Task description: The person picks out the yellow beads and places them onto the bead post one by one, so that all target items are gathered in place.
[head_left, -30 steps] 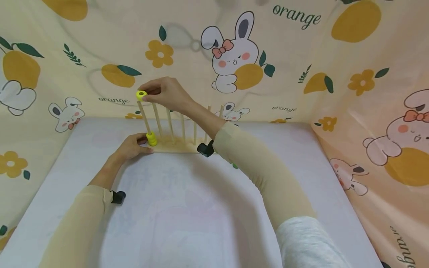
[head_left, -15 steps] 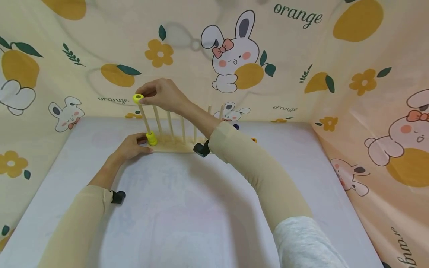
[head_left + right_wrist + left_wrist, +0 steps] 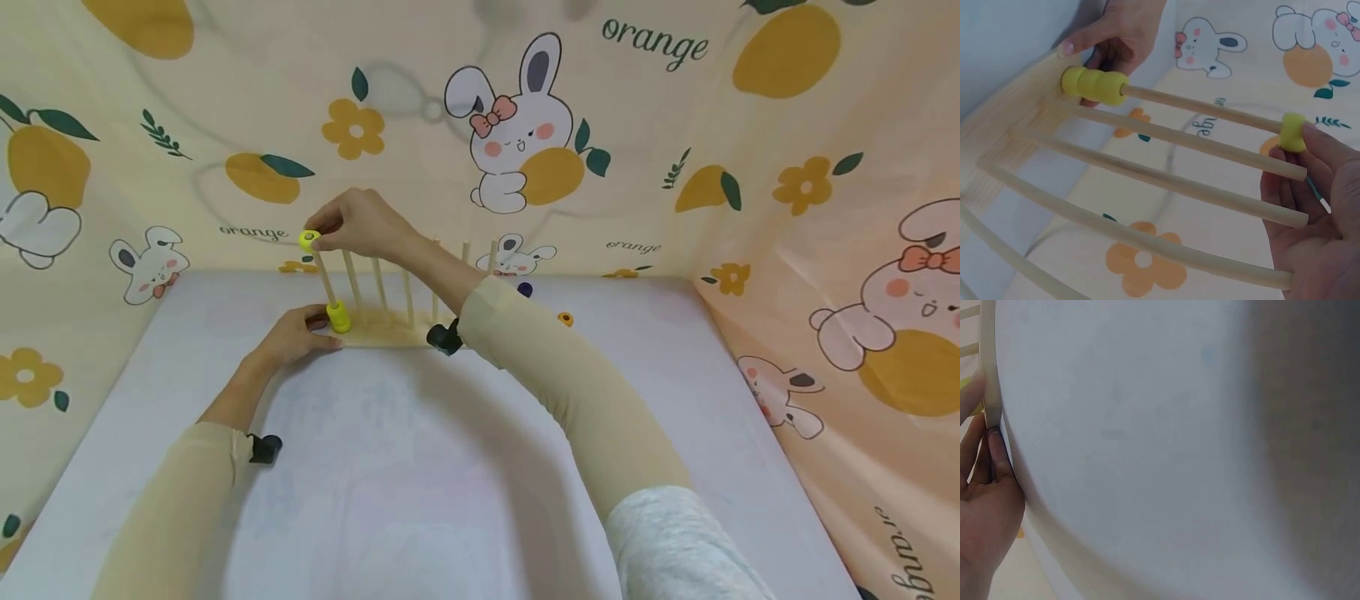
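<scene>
My right hand (image 3: 367,223) pinches a yellow bead (image 3: 1293,132) between thumb and fingers, at the tip of the end peg (image 3: 1204,108) of a wooden peg rack. Low on that same peg sits a stack of yellow beads (image 3: 1094,85), against the wooden base (image 3: 393,336). Holding the left end of the base is my left hand (image 3: 292,335), its thumb on the front edge and its fingers behind. In the left wrist view only part of that hand (image 3: 991,515) and the board's edge show. My right forearm hides part of the rack in the head view.
Several bare pegs (image 3: 1166,178) rise beside the end peg. A dark blue bead (image 3: 525,290) and an orange bead (image 3: 566,319) lie right of the rack on the white tabletop (image 3: 420,467). A printed cloth (image 3: 420,183) hangs close behind.
My right hand has moved slightly left and down with the yellow bead, onto the end peg's tip. The blue and orange beads have come into view from behind my right arm. My left hand stays put.
</scene>
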Demonstrator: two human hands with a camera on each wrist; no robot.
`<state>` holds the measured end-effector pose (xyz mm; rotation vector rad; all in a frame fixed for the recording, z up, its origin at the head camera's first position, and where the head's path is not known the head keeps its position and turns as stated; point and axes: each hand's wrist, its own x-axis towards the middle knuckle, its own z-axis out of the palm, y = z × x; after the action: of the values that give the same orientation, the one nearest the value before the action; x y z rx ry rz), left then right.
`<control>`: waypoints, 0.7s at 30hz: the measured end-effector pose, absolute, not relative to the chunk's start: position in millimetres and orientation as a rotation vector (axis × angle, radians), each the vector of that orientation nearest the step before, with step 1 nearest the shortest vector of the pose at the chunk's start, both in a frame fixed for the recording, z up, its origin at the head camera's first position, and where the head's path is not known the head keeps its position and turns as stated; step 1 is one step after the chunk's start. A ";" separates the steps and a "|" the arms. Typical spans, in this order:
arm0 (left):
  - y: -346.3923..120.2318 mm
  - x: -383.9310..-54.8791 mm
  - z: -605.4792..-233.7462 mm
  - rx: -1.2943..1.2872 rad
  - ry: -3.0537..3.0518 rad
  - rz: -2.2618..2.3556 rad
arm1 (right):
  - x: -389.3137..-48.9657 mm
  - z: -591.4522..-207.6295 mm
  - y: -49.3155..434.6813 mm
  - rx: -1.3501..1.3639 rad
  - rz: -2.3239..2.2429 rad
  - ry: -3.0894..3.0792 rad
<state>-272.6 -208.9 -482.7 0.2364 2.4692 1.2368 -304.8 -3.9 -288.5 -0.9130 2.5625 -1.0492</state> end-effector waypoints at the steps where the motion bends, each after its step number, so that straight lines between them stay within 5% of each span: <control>1: -208.9 -272.3 -482.7 0.237 2.469 1.237 | -304.9 -288.6 -3.8 -0.914 -1.038 2.566; 21: -207.8 -273.6 -484.5 0.224 2.481 1.253 | -309.5 -280.2 25.3 -0.912 -1.485 2.433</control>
<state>-273.6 -207.8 -484.5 0.2238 2.4807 1.2527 -309.5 25.3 -280.2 -0.9120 2.4332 -1.4849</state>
